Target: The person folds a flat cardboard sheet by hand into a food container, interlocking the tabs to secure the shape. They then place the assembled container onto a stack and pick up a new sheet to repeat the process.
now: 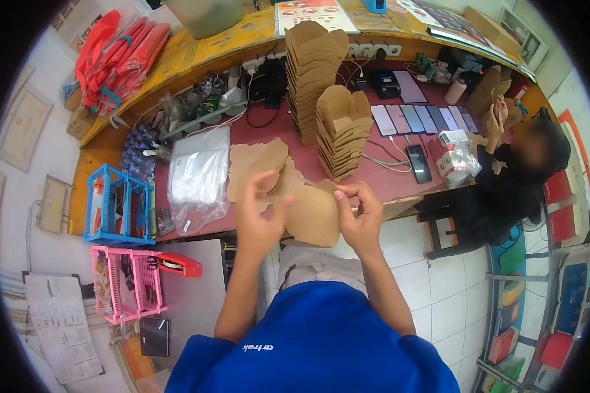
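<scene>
My right hand (362,219) pinches the upper edge of a partly folded brown cardboard food box (313,215) between thumb and fingers. To the left of that box is my left hand (259,219), raised and slightly blurred, with fingers apart and apparently nothing in them. Behind it, flat cardboard box blanks (255,160) lie in a pile on the red desktop (380,180). Beyond the box in my hand stand a short stack of nested folded boxes (343,134) and a taller stack (305,78).
At left are clear plastic bags (200,164), a blue rack (115,206), a pink rack (128,281) and a red tape dispenser (179,264). Several phones (413,119) line the right side of the desk. A co-worker (524,157) sits at right, hands raised near brown cardboard.
</scene>
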A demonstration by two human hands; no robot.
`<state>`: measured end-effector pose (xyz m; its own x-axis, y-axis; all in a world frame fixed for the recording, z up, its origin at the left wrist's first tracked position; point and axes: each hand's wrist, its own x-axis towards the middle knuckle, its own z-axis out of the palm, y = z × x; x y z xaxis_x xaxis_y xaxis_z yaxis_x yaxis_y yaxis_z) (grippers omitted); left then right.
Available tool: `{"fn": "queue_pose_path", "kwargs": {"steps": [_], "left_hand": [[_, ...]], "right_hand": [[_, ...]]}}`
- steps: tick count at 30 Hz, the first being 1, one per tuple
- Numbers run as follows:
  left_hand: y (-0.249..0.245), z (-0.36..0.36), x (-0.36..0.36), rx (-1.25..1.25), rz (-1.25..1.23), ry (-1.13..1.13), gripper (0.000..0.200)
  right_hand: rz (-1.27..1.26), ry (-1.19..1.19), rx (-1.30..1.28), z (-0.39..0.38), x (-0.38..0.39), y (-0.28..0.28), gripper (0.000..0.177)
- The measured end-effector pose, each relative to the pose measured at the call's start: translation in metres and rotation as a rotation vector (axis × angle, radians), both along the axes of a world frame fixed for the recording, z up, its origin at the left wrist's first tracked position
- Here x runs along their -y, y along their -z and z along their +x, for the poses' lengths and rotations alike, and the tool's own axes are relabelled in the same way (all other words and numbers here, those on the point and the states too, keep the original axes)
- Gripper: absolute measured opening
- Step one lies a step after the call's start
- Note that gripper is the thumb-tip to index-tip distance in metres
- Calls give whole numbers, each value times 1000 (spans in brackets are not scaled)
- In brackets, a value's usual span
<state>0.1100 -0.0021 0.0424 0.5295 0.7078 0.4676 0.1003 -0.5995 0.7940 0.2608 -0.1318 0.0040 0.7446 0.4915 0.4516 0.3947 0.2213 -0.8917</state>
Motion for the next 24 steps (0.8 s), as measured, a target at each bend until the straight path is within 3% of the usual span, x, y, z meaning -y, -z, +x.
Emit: {"fn": "queue_pose_path", "kwargs": {"steps": [1, 2, 4, 8, 11, 13, 17, 19, 24], "left_hand": [[19, -12, -9, 38, -373, 66, 57], [30, -17, -18, 36, -370, 68, 57], [39, -24, -25, -18, -943, 362, 61], [39, -29, -19, -152, -863, 550, 56], [29, -29, -26, -107, -924, 684, 50], [26, -29, -31, -127, -908, 687, 49], [13, -28, -35, -164, -886, 746, 48], [13, -26, -34, -156, -893, 736, 48], [23, -25, -34, -142, -921, 712, 48]], "right_hand": [[-2, -12, -40, 4, 2, 3, 9], [1, -10, -42, 6, 2, 2, 9], [105, -109, -153, 3, 1, 2, 10], [87, -123, -115, 1, 0, -5, 15], [36, -143, 27, 8, 4, -12, 24], [-56, -214, 266, 14, 11, -18, 28], [-48, -301, 419, 26, 16, -26, 34], [-73, -334, 571, 30, 18, -31, 49], [-172, -347, 719, 37, 24, -35, 52]]}}
